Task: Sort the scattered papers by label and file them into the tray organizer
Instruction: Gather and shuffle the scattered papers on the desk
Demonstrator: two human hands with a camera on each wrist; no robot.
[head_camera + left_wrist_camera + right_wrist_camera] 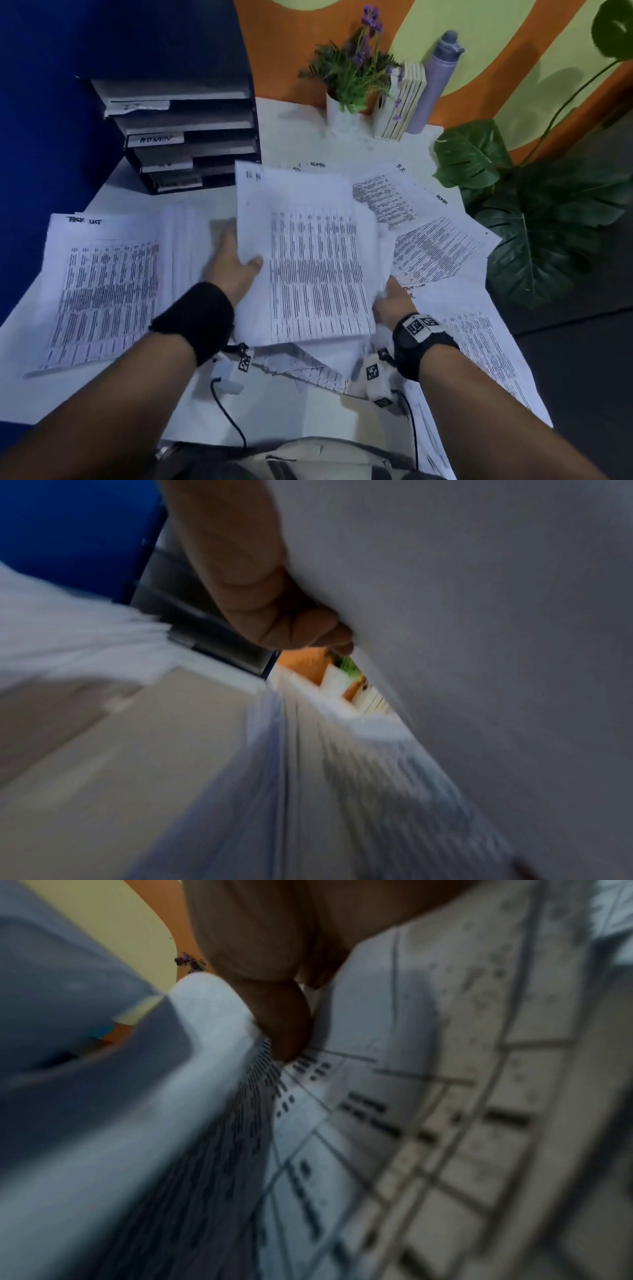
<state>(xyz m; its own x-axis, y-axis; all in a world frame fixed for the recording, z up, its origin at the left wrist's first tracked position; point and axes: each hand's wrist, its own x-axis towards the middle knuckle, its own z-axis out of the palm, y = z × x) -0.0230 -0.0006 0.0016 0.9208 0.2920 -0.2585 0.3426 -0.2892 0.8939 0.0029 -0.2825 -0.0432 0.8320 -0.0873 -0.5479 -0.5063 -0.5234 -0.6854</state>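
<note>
A stack of printed sheets [308, 260] is lifted and tilted over the white table [291, 407]. My left hand [236, 265] grips its left edge, thumb on top and fingers [274, 615] under the paper [479, 615]. My right hand [388, 301] pinches the lower right edge, and its fingers [287, 1020] press on printed tables [411, 1123]. The black tray organizer [222, 135] stands at the back left, one shelf labelled ADMIN [156, 138]. A sorted pile [106, 291] lies on the left. Loose sheets marked HR and ADMIN [428, 240] lie fanned on the right.
A potted purple-flower plant [352, 78], upright books [404, 102] and a grey bottle [435, 78] stand at the back of the table. A big leafy plant [534, 219] overhangs the right edge. A blue wall [41, 120] closes the left side.
</note>
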